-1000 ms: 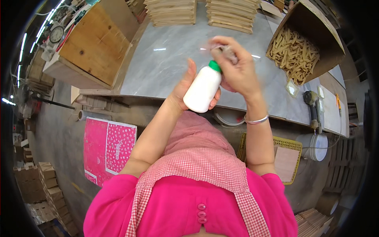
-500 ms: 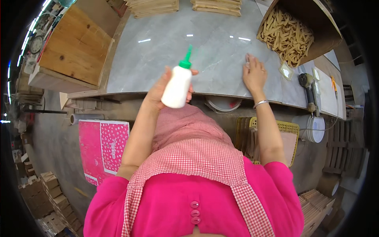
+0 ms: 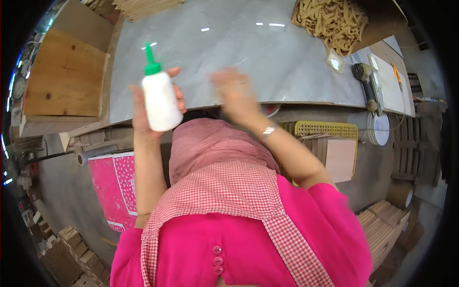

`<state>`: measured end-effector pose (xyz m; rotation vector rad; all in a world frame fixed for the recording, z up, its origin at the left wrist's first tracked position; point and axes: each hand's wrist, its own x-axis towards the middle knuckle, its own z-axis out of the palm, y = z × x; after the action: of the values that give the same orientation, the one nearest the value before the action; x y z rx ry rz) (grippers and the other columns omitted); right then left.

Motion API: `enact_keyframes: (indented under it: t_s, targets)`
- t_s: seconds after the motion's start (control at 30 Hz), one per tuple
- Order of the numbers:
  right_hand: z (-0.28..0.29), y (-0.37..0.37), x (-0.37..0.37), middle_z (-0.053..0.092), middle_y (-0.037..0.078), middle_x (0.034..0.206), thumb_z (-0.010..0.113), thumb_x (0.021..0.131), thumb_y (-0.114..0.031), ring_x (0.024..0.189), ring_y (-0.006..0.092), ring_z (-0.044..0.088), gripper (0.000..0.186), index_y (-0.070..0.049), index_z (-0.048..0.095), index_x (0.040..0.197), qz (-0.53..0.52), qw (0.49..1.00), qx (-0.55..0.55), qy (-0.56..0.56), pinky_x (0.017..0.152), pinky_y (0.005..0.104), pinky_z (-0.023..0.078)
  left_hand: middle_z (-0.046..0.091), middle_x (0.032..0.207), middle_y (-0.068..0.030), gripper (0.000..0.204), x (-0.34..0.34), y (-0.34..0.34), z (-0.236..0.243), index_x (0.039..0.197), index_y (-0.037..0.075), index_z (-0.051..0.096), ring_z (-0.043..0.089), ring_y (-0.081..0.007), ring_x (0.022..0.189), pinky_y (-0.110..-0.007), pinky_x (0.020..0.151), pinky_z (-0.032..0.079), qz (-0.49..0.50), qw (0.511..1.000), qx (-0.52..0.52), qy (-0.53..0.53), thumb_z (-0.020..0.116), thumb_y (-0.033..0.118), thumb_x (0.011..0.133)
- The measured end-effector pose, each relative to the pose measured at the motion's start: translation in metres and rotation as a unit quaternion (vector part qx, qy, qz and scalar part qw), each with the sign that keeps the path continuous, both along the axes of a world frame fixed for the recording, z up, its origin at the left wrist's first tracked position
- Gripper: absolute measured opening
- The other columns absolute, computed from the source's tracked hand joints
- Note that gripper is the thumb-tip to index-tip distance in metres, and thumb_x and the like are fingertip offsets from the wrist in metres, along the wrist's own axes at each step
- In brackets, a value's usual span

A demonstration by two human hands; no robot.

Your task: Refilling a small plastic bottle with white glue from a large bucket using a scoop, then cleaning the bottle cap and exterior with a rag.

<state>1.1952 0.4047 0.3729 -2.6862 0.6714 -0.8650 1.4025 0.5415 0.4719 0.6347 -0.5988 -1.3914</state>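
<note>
My left hand [image 3: 139,115] is wrapped around a white squeeze bottle [image 3: 161,103] with a green cap and a pointed green nozzle [image 3: 150,55]. The bottle stands nearly upright in the grip, nozzle up, in front of the table's near edge. To its right, my right hand [image 3: 236,93] is over the near part of the grey marbled table [image 3: 267,52], smeared by motion. Its fingers are too blurred to show their pose or whether they hold anything. A bracelet [image 3: 268,130] circles the right wrist.
A wooden box [image 3: 64,71] stands at the table's left end. Thin wooden pieces [image 3: 143,7] lie stacked at the back. On the right are a carton of tan strips [image 3: 332,24] and a corded power tool [image 3: 367,86]. Below sit a yellow crate [image 3: 330,128] and white bucket [image 3: 381,129].
The right hand has swung left from the table's right part toward the bottle. The left hand and bottle appear farther left, and the whole view has shifted too.
</note>
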Motion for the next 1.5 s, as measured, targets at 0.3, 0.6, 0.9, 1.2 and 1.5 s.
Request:
enact_keyframes:
  t_s: [0.3,0.6,0.9,1.2,1.5]
  targets:
    - [-0.04,-0.117,-0.178,0.051,0.021,0.146,0.052,0.096,-0.017,0.136,0.0447,0.045,0.05,-0.012,0.052,0.145,-0.348,0.934,-0.046,0.069,0.115,0.0532,0.033,0.068,0.099,-0.0144,0.106,-0.006,-0.016,-0.008,0.143,-0.002,0.042,0.069,-0.0268,0.085,-0.043,0.08,0.058,0.022,0.999,0.025,-0.007,0.049,0.084,0.082]
    - [0.03,-0.079,0.004,0.054,0.026,0.14,0.069,0.09,-0.023,0.126,0.042,0.054,0.056,-0.006,0.055,0.141,-0.203,0.979,0.012,-0.024,0.106,0.0476,0.043,0.068,0.107,-0.016,0.077,-0.053,-0.061,0.008,0.138,0.0,0.048,0.07,-0.0317,0.104,-0.046,0.092,0.058,0.089,0.995,0.044,-0.022,0.049,0.065,0.097]
    - [0.075,-0.027,-0.039,0.062,0.02,0.13,0.075,0.089,-0.024,0.116,0.0265,0.063,0.063,0.004,0.049,0.14,-0.078,0.923,0.262,-0.272,0.097,0.0359,0.051,0.055,0.138,-0.0101,0.061,-0.122,-0.12,-0.001,0.139,0.003,0.05,0.051,-0.0203,0.129,-0.04,0.112,0.037,0.027,0.996,0.068,-0.041,0.038,0.053,0.107]
    - [0.047,-0.107,-0.195,0.061,0.028,0.124,0.071,0.087,-0.033,0.112,0.0445,0.061,0.064,0.004,0.05,0.134,-0.474,0.865,0.091,-0.138,0.094,0.0501,0.049,0.036,0.156,-0.0226,0.071,-0.125,-0.164,-0.046,0.142,0.013,0.055,0.025,-0.0453,0.148,-0.059,0.117,0.026,0.083,0.618,-0.01,-0.782,0.078,0.042,0.081]
    - [0.038,-0.123,-0.182,0.055,0.029,0.136,0.069,0.088,-0.031,0.126,0.045,0.052,0.06,0.005,0.053,0.133,-0.44,0.893,-0.078,0.053,0.107,0.0521,0.041,0.069,0.106,-0.0082,0.035,-0.085,-0.189,-0.104,0.112,0.007,0.065,0.063,-0.0237,0.1,-0.042,0.086,0.049,0.151,0.688,-0.035,-0.709,0.07,0.034,0.091]
